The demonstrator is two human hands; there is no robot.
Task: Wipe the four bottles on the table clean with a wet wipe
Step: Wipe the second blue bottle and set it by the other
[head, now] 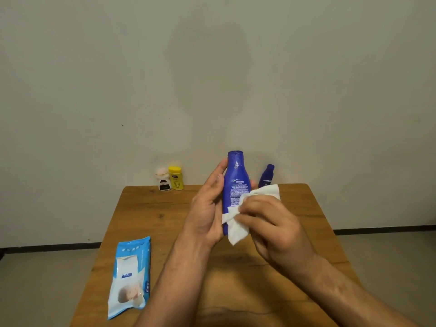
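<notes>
A person's right hand (269, 223) grips a bunched white wet wipe (237, 232), its fingers curled round the cloth, and presses it against the lower body of a tall blue bottle (236, 182). The left hand (207, 208) holds that bottle upright above the wooden table (153, 213), thumb up one side and fingertips showing round the other (the printed label faces the camera). Behind the raised bottle, a smaller blue bottle (266, 177) stands at the table's far edge, its lower part hidden by the wipe. Well to the left along the same edge, a yellow bottle (176, 179) and a small white bottle (163, 181) with a pale cap stand side by side. A blue-and-white pack of wipes (129, 274) lies flat near the table's left edge, close to the person.
</notes>
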